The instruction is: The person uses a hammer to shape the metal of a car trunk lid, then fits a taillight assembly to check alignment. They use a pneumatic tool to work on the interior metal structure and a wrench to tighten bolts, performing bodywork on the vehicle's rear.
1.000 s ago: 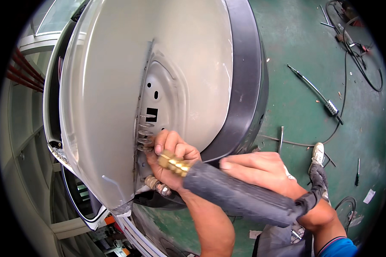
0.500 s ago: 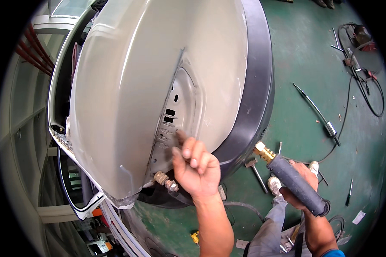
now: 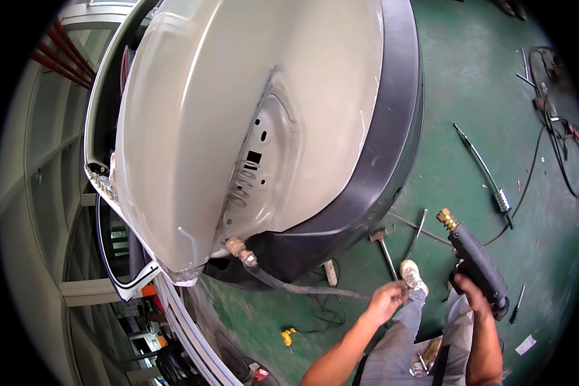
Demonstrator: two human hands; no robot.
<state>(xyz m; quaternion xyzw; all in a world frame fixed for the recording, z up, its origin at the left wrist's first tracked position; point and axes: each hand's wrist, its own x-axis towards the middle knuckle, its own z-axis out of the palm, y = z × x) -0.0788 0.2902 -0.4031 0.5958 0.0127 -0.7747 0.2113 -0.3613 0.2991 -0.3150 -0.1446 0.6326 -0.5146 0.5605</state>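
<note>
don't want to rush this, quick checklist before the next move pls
1. Right hand gripping black tool: ok.
2. Brass tip apart from beige panel: ok.
3. Left hand free of tools: ok, none seen, fingers blurred.
4. Wavy wire firmly fixed to panel: cannot tell.
5. Metal fitting at panel's lower edge tight: cannot tell.
6. Floor near left shoe free of tools: not ok, hammer nearby.

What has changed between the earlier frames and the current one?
The left hand has drawn back from the coiled wire on the car panel, down and to the right. The right hand has carried the black brass-tipped tool rightward, away from the panel. The coiled wire and the cable fitting below it stay in place.
</note>
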